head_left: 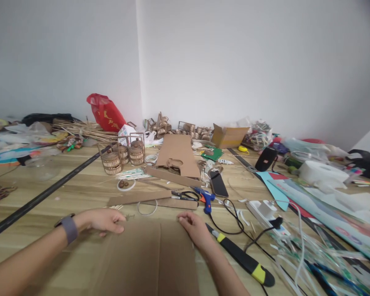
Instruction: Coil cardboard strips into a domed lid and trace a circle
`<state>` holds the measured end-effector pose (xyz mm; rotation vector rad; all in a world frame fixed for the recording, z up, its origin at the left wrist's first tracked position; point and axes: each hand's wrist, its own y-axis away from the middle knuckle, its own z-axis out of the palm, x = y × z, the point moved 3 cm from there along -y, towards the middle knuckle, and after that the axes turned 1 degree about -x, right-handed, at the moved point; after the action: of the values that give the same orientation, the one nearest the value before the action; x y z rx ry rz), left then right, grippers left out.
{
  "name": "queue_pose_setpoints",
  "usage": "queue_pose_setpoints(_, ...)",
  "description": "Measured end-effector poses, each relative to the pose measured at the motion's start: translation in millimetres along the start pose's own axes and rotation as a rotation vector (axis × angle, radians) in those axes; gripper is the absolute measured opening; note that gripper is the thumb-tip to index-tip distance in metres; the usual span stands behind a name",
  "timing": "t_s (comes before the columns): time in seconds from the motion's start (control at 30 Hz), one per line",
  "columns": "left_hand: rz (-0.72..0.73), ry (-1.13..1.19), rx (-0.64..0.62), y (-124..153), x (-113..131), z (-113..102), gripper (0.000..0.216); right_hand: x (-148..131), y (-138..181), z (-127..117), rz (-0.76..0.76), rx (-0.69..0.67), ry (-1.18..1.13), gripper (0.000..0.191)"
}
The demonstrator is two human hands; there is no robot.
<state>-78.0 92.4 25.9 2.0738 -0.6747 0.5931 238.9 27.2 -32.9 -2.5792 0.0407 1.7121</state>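
Observation:
A brown cardboard sheet (142, 259) with a crease down it lies in front of me at the bottom of the view. At its far left corner my left hand (106, 221), with a watch strap on the wrist, is closed on the edge. My right hand (193, 228) grips the far right corner, thumb on top. Just beyond the sheet are a white ring (147, 207), cardboard strips (138, 198) and black-handled scissors (186, 195). A blue glue gun (207, 199) lies past my right hand. Beside that forearm rests a black and yellow utility knife (242, 257).
Small lidded baskets (111, 161) with handles stand at the back left. A larger cut cardboard piece (179, 150) lies mid-table. A phone (218, 183), a power strip (267, 216) with cables and plastic strips (327, 259) spread over the right. A black bar (46, 192) crosses the left.

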Motion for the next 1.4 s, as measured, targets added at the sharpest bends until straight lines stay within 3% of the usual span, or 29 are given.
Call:
queue_pose_setpoints(0.13,0.003,-0.132,0.109,-3,-2,3,0.045,-11,5,-1,-0.085,-0.008,0.214,0.016)
queue_pose_setpoints(0.37,0.02,-0.366,0.447,-5,-8,10,0.028,-13,6,2,-0.117,-0.005,0.411,0.022)
queue_pose_setpoints(0.43,0.005,-0.415,0.55,-3,-5,18,0.027,-11,5,2,-0.116,0.01,0.437,0.024)
queue_pose_setpoints(0.53,0.044,-0.54,0.652,4,13,46,0.042,-10,4,1,-0.123,0.039,0.455,0.024)
queue_pose_setpoints(0.6,0.136,-0.602,0.549,8,33,75,0.074,-8,2,0,-0.129,0.057,0.454,0.024)
queue_pose_setpoints(0.67,0.208,-0.586,0.354,9,51,105,0.103,-7,1,0,-0.14,0.069,0.442,0.024)
queue_pose_setpoints(0.77,0.189,-0.552,0.161,8,64,132,0.108,-6,0,-1,-0.162,0.085,0.414,0.023)
queue_pose_setpoints(1.07,0.147,-0.521,0.148,2,61,129,0.105,-8,2,-1,-0.217,0.109,0.356,0.027)
queue_pose_setpoints(1.4,0.173,-0.543,0.221,4,52,129,0.102,-10,4,4,-0.287,0.094,0.344,0.025)
